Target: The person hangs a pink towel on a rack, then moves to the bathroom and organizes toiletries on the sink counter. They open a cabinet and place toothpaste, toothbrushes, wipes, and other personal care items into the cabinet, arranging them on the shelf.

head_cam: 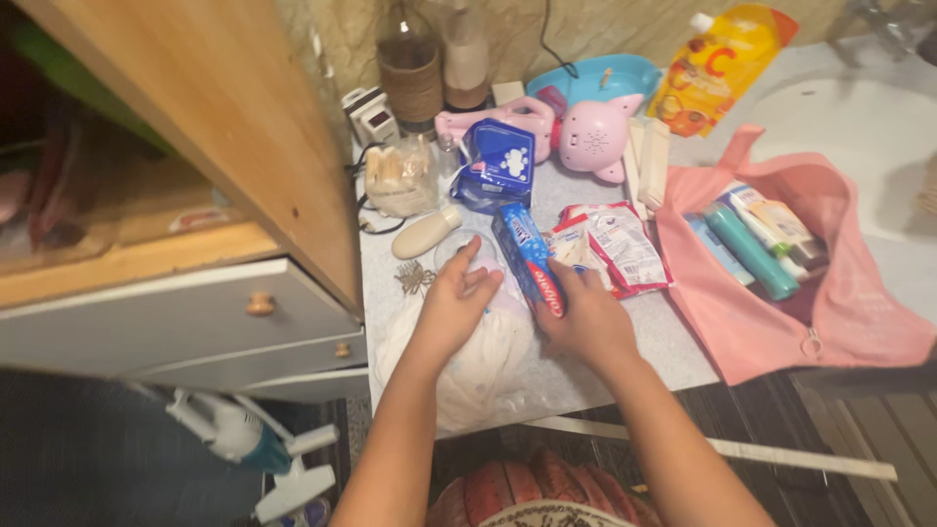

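Observation:
My left hand point(455, 303) rests with fingers apart on a crumpled clear plastic bag point(468, 366) lying on the grey countertop point(673, 337). My right hand point(584, 314) lies just to its right, fingers on the near end of a blue and red toothpaste box point(527, 256); whether it grips the box I cannot tell. A red and white sachet pack point(617, 246) lies beside the box. Further right an open pink pouch point(781, 293) holds several tubes.
A cream bottle point(427, 232), a blue packet point(498, 164), a bag of cotton swabs point(398, 178), a pink toy point(593, 135) and an orange refill pouch point(717, 63) crowd the counter's back. An open wooden cupboard door point(224, 107) stands left. A white sink point(859, 146) is right.

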